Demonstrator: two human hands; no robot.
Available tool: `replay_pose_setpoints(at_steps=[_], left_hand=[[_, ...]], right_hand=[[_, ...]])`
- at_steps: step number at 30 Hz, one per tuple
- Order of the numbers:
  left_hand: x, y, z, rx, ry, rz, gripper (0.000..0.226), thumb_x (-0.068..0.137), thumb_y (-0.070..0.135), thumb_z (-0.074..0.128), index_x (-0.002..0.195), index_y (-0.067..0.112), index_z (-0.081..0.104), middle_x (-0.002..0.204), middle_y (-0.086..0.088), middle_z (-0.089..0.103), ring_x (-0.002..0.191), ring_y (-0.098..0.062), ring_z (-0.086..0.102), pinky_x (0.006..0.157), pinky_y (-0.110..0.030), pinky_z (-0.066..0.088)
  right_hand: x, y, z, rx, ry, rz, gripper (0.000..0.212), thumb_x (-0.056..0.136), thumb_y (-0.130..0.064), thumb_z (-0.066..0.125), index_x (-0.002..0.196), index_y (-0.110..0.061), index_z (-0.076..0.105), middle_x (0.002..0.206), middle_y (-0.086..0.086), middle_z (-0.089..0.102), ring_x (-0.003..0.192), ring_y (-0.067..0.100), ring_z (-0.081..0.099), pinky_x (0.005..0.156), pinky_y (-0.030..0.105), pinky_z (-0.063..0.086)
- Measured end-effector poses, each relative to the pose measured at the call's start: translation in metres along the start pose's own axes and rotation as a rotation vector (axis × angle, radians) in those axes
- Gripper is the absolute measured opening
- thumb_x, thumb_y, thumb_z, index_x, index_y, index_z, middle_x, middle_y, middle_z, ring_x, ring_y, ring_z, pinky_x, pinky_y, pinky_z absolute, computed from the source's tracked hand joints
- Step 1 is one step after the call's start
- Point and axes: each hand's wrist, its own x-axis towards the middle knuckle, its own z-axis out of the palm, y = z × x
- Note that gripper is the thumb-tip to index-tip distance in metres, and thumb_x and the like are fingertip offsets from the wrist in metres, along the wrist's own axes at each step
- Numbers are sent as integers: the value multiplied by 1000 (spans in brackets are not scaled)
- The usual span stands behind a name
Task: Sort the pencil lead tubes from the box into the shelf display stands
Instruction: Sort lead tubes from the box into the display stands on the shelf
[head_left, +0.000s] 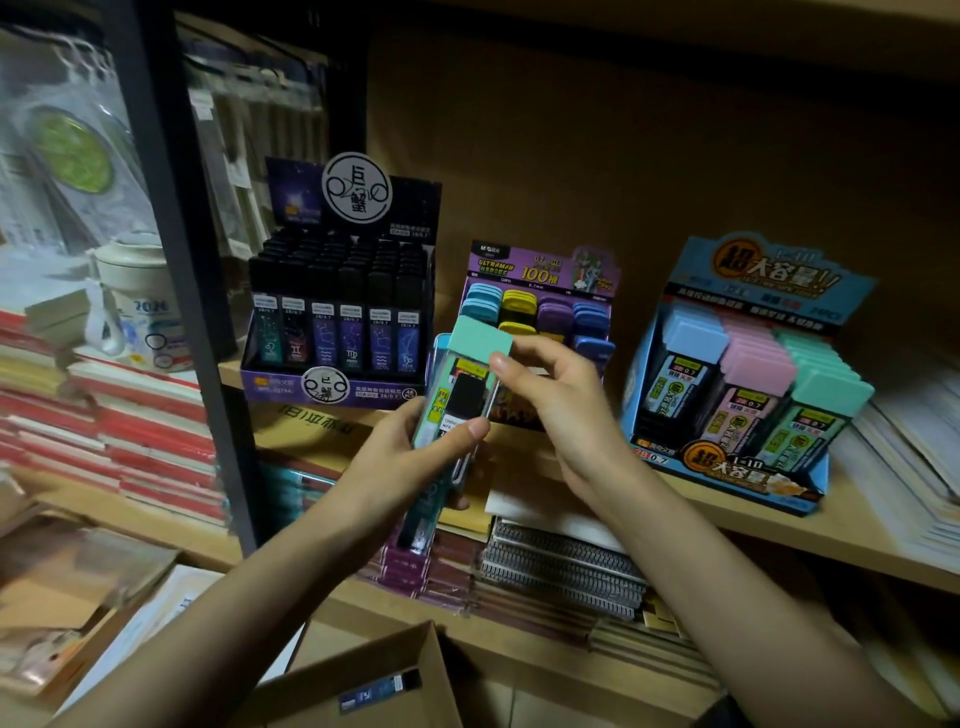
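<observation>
1. Head view: the left hand (410, 457) is gripping a bundle of tubes (415, 525) just in front of the front edge of the shelf (779, 525). Its fingers are curling round the back and its thumb is pressing across the front, probably to keep the stack squared while one tube is being taken.
2. The right hand (556, 400) is pinching the mint-capped tube (480, 338) at the front of that bundle. Its fingertips are closing on the tube's side just under the cap, and the thumb is hidden. It looks as if this tube is being drawn off for placing.
3. The blue display stand (748, 374) is sitting toward the shelf's right end, at the front edge. It is showing a mint-capped row, so it seems the matching home.
4. The purple display stand (540, 306) is sitting mid-shelf behind the hands, and the dark display stand (343, 312) is at the left end.
5. The cardboard box (415, 670) is lying open below the shelf, with one dark tube (379, 688) inside waiting to be sorted.
</observation>
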Motion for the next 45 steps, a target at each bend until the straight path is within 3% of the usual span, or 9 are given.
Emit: replay_pose_setpoints(at_steps=[4,8,10,18,27,32,35,39,45], left_hand=[[2,-3,3,-24,-37,-9,46,73,36,68,110,11,58,85,-3,69,70,-12,66,49,-21,48],[7,-6,13,3,-72,10,37,79,32,64,108,9,57,81,-4,70,66,-12,65,44,-20,45],[9,-8,20,0,-92,20,35,80,32,61,108,11,56,79,-4,70,65,-12,65,43,-20,45],[20,-8,54,29,-149,43,37,77,36,61,110,18,57,83,-4,71,68,-12,65,47,-20,47],[18,-12,86,66,-144,34,40,74,36,60,109,16,57,80,2,72,66,-9,65,47,-18,48],[18,-14,95,75,-135,35,36,76,33,59,108,16,57,80,2,72,65,-8,65,46,-18,47],[17,-16,99,87,-142,25,34,78,33,59,109,18,57,81,1,72,67,-8,66,47,-19,48],[16,-16,103,96,-147,29,35,76,35,59,108,21,56,82,3,72,67,-8,66,48,-18,49],[13,-14,108,87,-141,40,32,77,34,58,106,21,57,80,4,72,65,-7,65,48,-18,49]], right_hand=[[6,-6,-14,153,137,56,7,94,-14,53,98,-14,59,85,-5,72,82,3,67,74,21,53],[7,-17,-47,284,300,0,9,94,-8,51,94,-16,56,83,-3,69,72,4,68,58,20,53],[5,-22,-70,290,375,-51,12,94,-7,51,91,-18,56,84,-3,68,73,5,67,59,21,51],[-26,-18,-173,-202,600,-335,17,95,-6,49,111,-13,49,97,-8,63,85,-6,64,73,13,52],[-49,14,-231,-466,436,-330,18,95,-9,50,107,-23,47,98,-15,57,90,-13,55,76,7,46],[-51,17,-237,-447,398,-342,19,95,-8,50,106,-23,48,100,-15,58,94,-11,56,83,11,46],[-52,19,-233,-379,385,-355,25,94,-4,50,102,-27,47,99,-14,59,91,-11,58,77,8,46],[-53,20,-231,-342,378,-362,24,94,-2,49,111,-18,45,102,-13,58,92,-10,59,73,7,46],[-55,18,-240,-397,380,-362,29,94,-2,49,112,-25,46,106,-18,56,101,-10,56,80,10,47]])
